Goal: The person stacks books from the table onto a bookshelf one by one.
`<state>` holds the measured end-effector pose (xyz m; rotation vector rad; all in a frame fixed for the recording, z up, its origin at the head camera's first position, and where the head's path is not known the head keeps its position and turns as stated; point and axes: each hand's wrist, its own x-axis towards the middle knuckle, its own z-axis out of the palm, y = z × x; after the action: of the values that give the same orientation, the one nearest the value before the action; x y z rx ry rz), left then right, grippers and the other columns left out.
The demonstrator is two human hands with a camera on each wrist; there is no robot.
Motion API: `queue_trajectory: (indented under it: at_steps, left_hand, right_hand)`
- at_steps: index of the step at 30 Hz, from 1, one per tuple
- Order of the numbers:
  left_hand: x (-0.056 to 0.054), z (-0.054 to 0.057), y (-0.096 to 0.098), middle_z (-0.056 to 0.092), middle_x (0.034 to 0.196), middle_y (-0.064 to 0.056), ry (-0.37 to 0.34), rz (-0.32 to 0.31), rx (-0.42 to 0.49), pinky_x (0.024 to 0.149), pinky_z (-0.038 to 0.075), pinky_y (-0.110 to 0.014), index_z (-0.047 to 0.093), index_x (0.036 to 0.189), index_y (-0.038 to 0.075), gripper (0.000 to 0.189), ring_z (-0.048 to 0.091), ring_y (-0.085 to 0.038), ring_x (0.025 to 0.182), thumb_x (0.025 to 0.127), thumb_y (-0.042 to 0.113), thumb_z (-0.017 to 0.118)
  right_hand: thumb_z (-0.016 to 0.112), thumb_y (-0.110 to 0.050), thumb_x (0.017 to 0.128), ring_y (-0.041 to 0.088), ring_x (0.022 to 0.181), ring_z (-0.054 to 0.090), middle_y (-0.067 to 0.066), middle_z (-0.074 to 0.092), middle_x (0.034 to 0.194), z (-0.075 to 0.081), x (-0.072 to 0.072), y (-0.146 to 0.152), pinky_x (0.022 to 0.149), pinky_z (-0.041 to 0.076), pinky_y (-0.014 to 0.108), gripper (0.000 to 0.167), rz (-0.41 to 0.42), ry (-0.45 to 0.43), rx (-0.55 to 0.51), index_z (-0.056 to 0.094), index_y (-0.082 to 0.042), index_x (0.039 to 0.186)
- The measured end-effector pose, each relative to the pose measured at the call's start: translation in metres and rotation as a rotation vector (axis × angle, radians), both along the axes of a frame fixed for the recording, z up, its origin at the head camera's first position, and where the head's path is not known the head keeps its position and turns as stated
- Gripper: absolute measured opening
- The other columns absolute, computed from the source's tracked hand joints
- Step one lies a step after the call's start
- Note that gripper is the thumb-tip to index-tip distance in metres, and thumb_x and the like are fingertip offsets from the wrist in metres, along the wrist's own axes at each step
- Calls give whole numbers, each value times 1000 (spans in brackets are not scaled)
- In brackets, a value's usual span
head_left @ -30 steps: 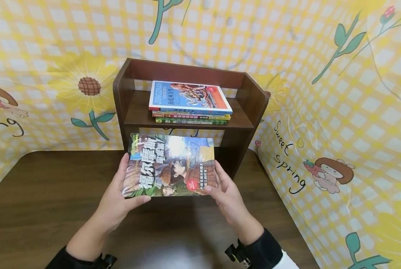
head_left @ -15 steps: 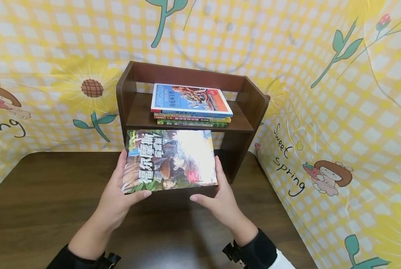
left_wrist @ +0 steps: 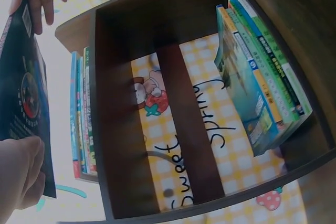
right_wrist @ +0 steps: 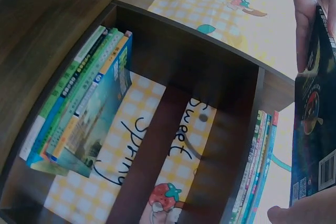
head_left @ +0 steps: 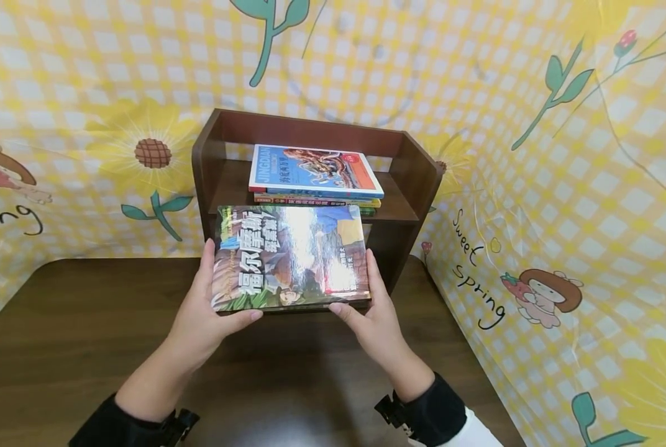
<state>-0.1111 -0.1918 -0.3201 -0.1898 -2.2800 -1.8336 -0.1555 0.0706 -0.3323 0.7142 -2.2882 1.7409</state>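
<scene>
Both hands hold a picture-covered book (head_left: pixel 288 257) in front of the small brown bookshelf (head_left: pixel 422 180). My left hand (head_left: pixel 201 316) grips its left end, thumb along the near edge. At the right end, my right hand (head_left: pixel 380 323) grips it the same way. The cover is tipped toward the head camera and reflects glare. From below, the right wrist view shows a dark back cover (right_wrist: pixel 310 114) with a barcode. On the upper shelf lies a flat stack of several books (head_left: pixel 316 174), a blue and orange one on top; the held book overlaps its lower front.
Inside the lower compartment, several books (left_wrist: pixel 262 77) lie stacked on its base, seen in both wrist views. The bookshelf stands on a dark wooden table (head_left: pixel 87 347). Yellow checked cloth (head_left: pixel 59 62) hangs behind it and along the right side.
The book has risen toward the upper shelf and moved slightly right, covering the stack's lowest spines. My right thumb has shifted from the cover's corner to the near edge.
</scene>
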Motion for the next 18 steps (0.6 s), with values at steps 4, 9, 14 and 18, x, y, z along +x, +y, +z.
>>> queue_trajectory:
  at_steps: [4, 9, 14, 18]
  left_hand:
    - [-8, 11, 0, -12, 161, 0, 27, 8, -81, 112, 8, -65, -14, 154, 27, 121, -6, -30, 147, 79, 16, 81]
    - [-24, 26, 0, -12, 161, 0, 22, 6, -119, 111, 10, -66, -15, 153, 28, 120, -7, -30, 147, 80, 20, 80]
    - [-40, 41, 0, -13, 161, -1, -39, -7, -93, 112, 15, -63, -16, 153, 28, 120, -7, -31, 147, 81, 18, 79]
    - [-54, 56, 0, -13, 161, -3, -52, -20, -82, 114, 18, -57, -18, 152, 28, 120, -5, -29, 147, 82, 16, 79]
  right_hand:
    - [72, -17, 88, 22, 147, 14, 6, 10, 162, 9, -6, 1, 116, 18, 53, 97, 0, 33, 5, 5, -16, 157]
    - [71, -22, 89, 21, 148, 7, 2, 5, 162, 22, -19, 2, 116, 13, 55, 95, -23, 36, 57, 3, -19, 157]
    - [70, -25, 90, 21, 148, 5, 0, 4, 162, 37, -36, 2, 117, 11, 54, 94, -45, -20, 79, 4, -21, 157]
    - [70, -26, 90, 19, 148, 6, -2, 7, 161, 46, -50, 1, 118, 14, 50, 94, -51, -70, 62, 4, -21, 157]
